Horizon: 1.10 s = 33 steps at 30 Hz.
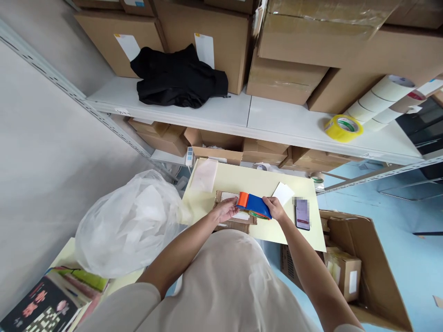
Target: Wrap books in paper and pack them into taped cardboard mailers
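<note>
A blue and orange tape dispenser [258, 206] is in my right hand [276, 208], which grips its blue end. My left hand [226, 210] is at the orange end, thumb and fingers drawn together against its edge. Whatever those fingertips pinch is too small to make out. Under the dispenser, a flat cardboard box [238, 226] with a white label lies at the near edge of the pale yellow table [256, 180]. My hands and the dispenser cover part of this box.
White papers [283, 192], a phone [302, 214] and a pinkish sheet [205, 175] lie on the table. A large bag of white packing material [128, 226] bulges at left. An open carton [367, 258] stands at right. The shelf [235, 110] bears boxes, black cloth and tape rolls.
</note>
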{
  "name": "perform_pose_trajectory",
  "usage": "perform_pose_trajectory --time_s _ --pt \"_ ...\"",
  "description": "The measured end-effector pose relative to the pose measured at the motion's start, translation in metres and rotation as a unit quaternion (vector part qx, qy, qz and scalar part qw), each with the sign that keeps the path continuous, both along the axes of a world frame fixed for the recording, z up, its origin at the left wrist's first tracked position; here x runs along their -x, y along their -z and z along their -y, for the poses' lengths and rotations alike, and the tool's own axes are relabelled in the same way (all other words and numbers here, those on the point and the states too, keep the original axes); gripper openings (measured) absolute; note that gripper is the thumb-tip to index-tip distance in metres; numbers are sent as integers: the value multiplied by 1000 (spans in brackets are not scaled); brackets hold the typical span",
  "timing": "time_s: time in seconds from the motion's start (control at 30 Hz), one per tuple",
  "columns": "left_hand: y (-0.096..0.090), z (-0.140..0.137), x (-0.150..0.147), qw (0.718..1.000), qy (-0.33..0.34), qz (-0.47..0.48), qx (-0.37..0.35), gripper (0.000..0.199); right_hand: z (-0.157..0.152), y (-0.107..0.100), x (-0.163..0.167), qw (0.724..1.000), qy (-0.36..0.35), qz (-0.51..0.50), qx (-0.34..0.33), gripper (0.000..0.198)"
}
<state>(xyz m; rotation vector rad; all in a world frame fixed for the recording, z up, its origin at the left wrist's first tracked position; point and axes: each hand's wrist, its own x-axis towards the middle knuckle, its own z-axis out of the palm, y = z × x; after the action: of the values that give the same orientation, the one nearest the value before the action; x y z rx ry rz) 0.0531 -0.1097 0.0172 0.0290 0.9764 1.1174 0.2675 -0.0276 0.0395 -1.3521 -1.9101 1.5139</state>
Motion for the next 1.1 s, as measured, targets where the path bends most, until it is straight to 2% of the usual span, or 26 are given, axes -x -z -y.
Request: perform_pose_trajectory --time_s 0.23,0.33,0.4,0.5,0.6,0.67,0.77,0.87,0.93,1.1 --pt "-3 6 2 999 -26 20 -4 13 0 2 -2 1000 7 -19 10 55" --pt "-10 8 6 1000 -8 25 -7 30 2 3 -4 999 19 -28 24 56" --pt "-15 6 7 999 13 -41 -8 37 3 3 -4 999 21 -33 29 57" --pt "-21 2 4 981 24 -192 -1 27 5 -3 -2 999 11 -34 24 57" --pt "-27 -1 6 966 22 -256 -8 20 4 -16 4 1000 -1 -23 4 57" --pt "-32 1 18 959 23 -282 -19 20 1 -28 6 999 -19 -13 -27 56" --pt "-37 12 53 935 -5 -353 -18 25 -7 -44 -1 995 -42 21 -84 55" --pt "-34 28 92 900 -9 -436 -8 29 -11 -48 -16 990 -37 74 -113 54" --pt "-26 35 106 890 2 -456 -6 31 -11 -44 -23 986 -45 103 -121 54" --pt "-3 33 107 885 4 -465 4 31 -9 -28 -17 977 -49 143 -147 53"
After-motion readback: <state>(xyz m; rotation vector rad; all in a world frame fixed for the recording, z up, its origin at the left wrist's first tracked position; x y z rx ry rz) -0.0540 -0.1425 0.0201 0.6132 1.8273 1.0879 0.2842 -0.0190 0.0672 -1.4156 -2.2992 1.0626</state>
